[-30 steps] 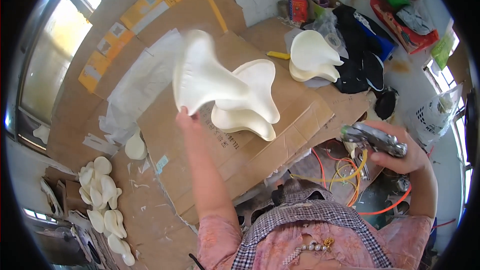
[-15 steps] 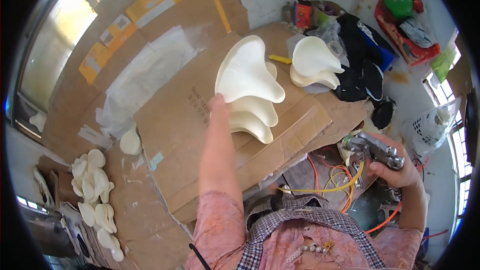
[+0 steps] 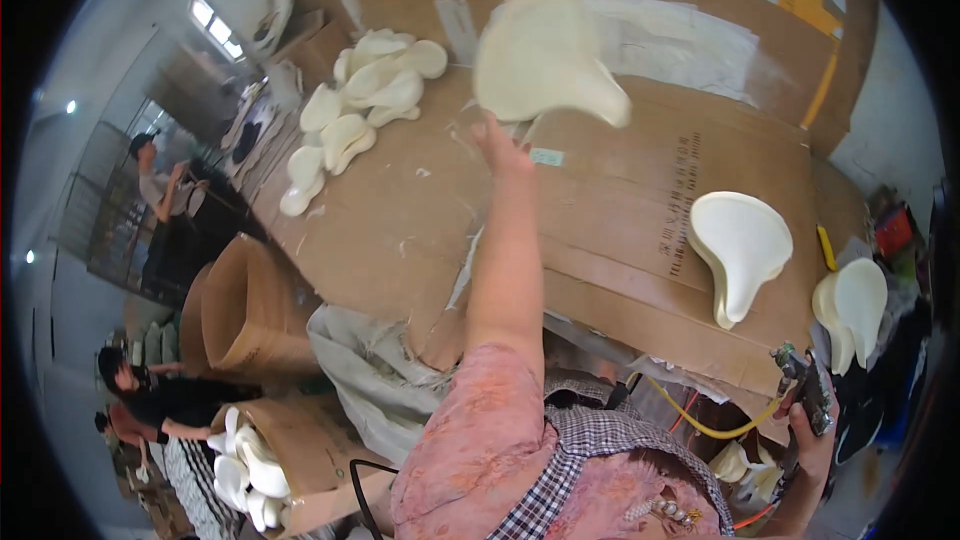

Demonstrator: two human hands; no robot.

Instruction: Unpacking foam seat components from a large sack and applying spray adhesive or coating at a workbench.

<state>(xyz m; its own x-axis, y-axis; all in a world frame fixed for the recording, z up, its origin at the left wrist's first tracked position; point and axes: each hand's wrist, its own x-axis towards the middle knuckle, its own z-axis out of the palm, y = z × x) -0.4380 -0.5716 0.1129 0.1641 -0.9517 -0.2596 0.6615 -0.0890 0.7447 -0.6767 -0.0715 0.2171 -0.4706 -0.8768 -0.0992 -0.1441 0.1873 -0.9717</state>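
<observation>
The left hand point(image 3: 500, 145) was stretched far out over the cardboard-covered bench point(image 3: 620, 210), its fingers clamped on the lower edge of a cream saddle-shaped foam pad point(image 3: 545, 55), which was lifted above the cardboard and blurred. Beyond the held pad, toward the far left of the bench, lay a heap of similar cream pads point(image 3: 355, 105). To the right of the held pad, another cream pad point(image 3: 740, 245) rested flat on the cardboard, and two more point(image 3: 850, 305) sat past it at the bench's right edge. The right hand point(image 3: 815, 435) was low at the near right edge of the bench, fingers wrapped around a metal pneumatic tool point(image 3: 805, 390) with a yellow hose point(image 3: 700, 425).
</observation>
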